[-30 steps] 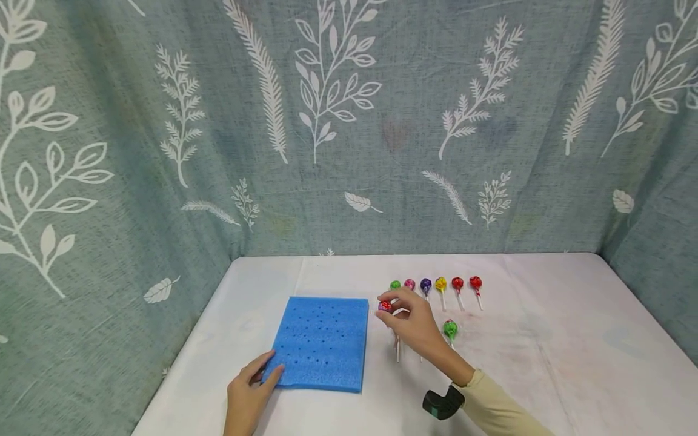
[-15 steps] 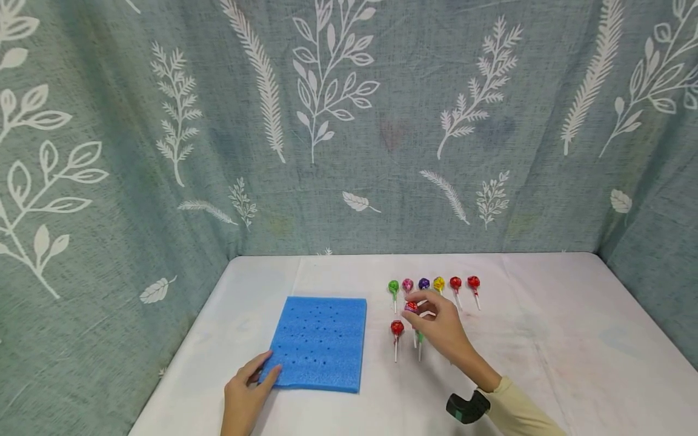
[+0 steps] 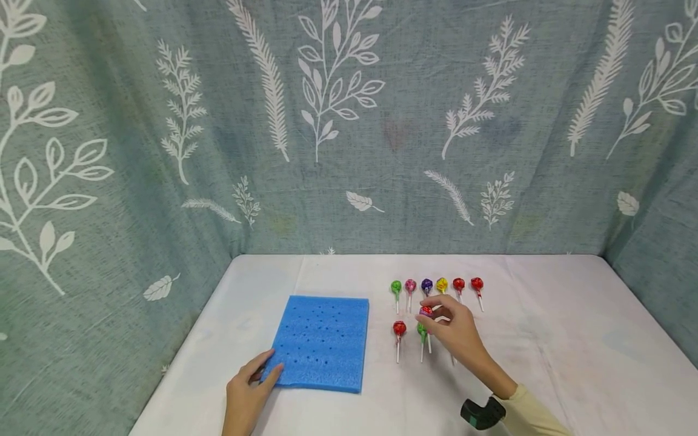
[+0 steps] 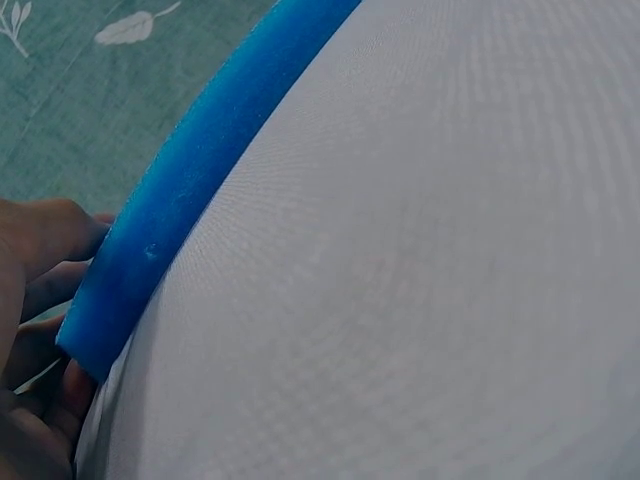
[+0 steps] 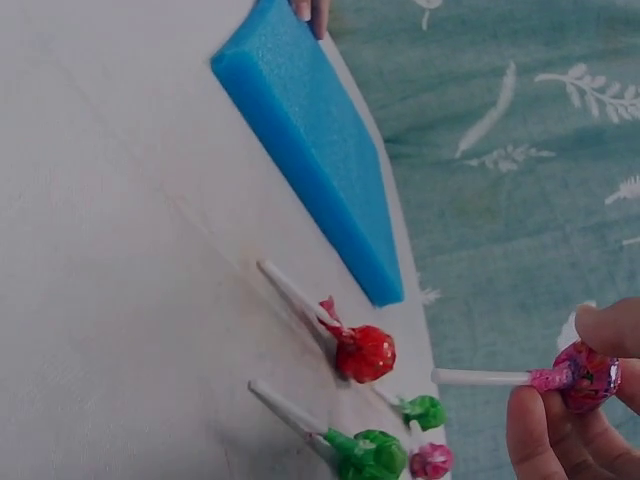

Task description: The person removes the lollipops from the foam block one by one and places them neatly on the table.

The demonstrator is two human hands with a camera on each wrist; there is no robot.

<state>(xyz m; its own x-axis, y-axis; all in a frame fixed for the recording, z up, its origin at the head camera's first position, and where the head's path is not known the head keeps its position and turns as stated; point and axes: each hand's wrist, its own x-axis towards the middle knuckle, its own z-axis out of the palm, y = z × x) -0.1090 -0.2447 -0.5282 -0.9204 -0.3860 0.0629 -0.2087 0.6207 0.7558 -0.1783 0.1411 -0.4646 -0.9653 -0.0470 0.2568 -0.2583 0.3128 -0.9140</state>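
Note:
My right hand [image 3: 455, 327] pinches the head of a lollipop [image 3: 426, 311] in a red and purple wrapper, its white stick pointing down. In the right wrist view this lollipop [image 5: 588, 378] is off the table between thumb and fingers. Below it lie a red lollipop [image 3: 399, 329] and a green lollipop [image 3: 422, 330]; another stick [image 3: 453, 360] shows from under the hand, its head hidden. My left hand [image 3: 245, 390] holds the near left corner of a blue foam board [image 3: 322, 342] dotted with small holes. The left wrist view shows fingers against the board's edge [image 4: 160, 230].
At the back lies a row of lollipops: green [image 3: 395, 286], pink [image 3: 410, 284], purple [image 3: 427, 285], yellow [image 3: 442, 284] and red ones [image 3: 477, 284]. A white cloth covers the table [image 3: 572, 339]. Patterned green curtain [image 3: 403, 121] hangs behind and at both sides.
My right hand has moved right, carrying the pinched lollipop from near the board's right edge to over the front lollipops. The left hand keeps its place on the board's corner.

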